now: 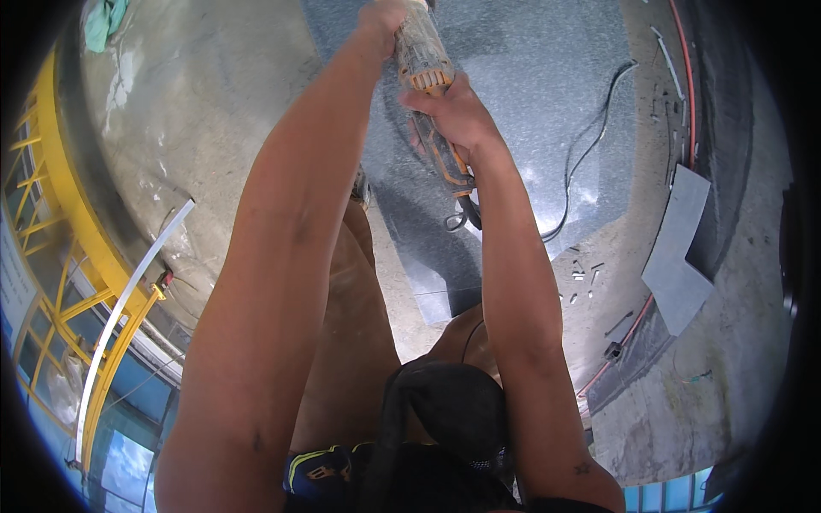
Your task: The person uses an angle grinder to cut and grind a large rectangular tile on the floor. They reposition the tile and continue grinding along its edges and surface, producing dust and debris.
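Observation:
With both hands I hold a corded power tool (425,60), a long, worn yellow and grey body that looks like a large angle grinder. My right hand (459,118) is wrapped round its rear handle, below the vent slots. My left hand (385,19) is closed at its front part, by the upper edge of the picture. The tool's working end is cut off from view. Beneath it lies a grey speckled sheet (539,77), probably metal. A black cord (569,184) leaves the rear handle and curves over the sheet.
A bent grey offcut (676,248) and small scraps (586,275) lie at the right, near a red hose (689,103). Left stand a yellow metal frame (73,184) and a white strip (128,299). A green cloth (104,24) lies far left on the concrete floor (205,94).

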Available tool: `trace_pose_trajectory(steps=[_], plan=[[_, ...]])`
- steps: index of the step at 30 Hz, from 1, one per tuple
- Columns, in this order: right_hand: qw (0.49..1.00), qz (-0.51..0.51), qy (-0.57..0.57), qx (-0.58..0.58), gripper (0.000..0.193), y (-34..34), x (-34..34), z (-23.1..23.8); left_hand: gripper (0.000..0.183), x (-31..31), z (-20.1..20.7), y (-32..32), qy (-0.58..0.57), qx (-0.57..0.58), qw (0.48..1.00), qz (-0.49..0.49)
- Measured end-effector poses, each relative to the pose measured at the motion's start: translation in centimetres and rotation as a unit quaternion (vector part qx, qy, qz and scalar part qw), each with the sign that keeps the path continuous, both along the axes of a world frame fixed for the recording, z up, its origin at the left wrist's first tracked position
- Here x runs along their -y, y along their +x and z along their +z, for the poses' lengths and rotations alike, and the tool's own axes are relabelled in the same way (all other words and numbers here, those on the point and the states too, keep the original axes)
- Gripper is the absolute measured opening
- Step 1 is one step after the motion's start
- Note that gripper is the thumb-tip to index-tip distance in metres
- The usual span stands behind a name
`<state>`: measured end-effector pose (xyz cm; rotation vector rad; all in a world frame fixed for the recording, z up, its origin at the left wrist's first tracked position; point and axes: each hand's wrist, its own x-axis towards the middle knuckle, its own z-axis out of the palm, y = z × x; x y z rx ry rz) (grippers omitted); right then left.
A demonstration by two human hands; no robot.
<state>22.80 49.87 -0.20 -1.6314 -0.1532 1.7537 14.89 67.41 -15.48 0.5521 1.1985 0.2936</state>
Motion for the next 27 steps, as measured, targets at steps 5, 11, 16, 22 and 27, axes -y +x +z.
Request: trace_pose_trajectory(steps=[5,11,16,22,27], plan=[[1.000,0.010,-0.016,-0.004,0.075,0.2,0.1,0.3,0.020,-0.6,-0.9,-0.3,0.026,0.044,0.998,-0.040],[1.000,0.016,-0.014,0.015,0.073,-0.3,1.6,1.0,0.019,0.5,-0.9,-0.4,0.017,0.029,0.999,-0.024],[0.999,0.027,-0.021,0.020,0.073,-0.6,3.2,1.6,0.051,3.6,4.2,-0.2,0.035,-0.083,0.995,0.046],[0.999,0.012,-0.018,0.025,0.073,-1.2,3.8,1.5,0.050,4.8,7.9,0.5,0.002,-0.115,0.990,0.084],[1.000,0.009,-0.006,0.009,0.074,-0.9,3.2,1.5,0.022,3.5,3.1,-0.1,0.043,-0.028,0.998,0.031]])
